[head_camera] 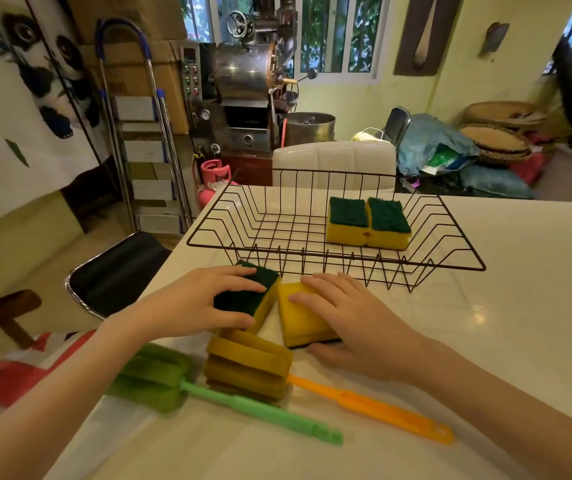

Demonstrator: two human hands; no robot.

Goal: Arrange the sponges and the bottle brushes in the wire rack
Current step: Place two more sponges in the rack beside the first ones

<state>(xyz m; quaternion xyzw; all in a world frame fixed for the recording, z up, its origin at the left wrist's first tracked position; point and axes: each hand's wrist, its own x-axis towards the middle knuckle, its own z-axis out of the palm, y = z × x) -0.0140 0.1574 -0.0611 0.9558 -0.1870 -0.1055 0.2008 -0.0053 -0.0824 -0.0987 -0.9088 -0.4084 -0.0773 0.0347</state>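
Observation:
A black wire rack (464, 251) stands on the white table and holds two yellow sponges (367, 221) side by side, green scrub side up, at its right end. In front of the rack my left hand (205, 303) grips a third sponge (248, 296) with its green side up. My right hand (354, 323) grips a fourth sponge (300, 318) that lies yellow side up. Nearer to me lie two bottle brushes: a green one (257, 410) and an orange one (371, 403), foam heads to the left, handles pointing right.
The white table (520, 341) ends at its left edge close to the brushes. A black chair (115, 271) stands left of the table and a white chair (333, 161) behind the rack. The rack's left and middle parts hold nothing.

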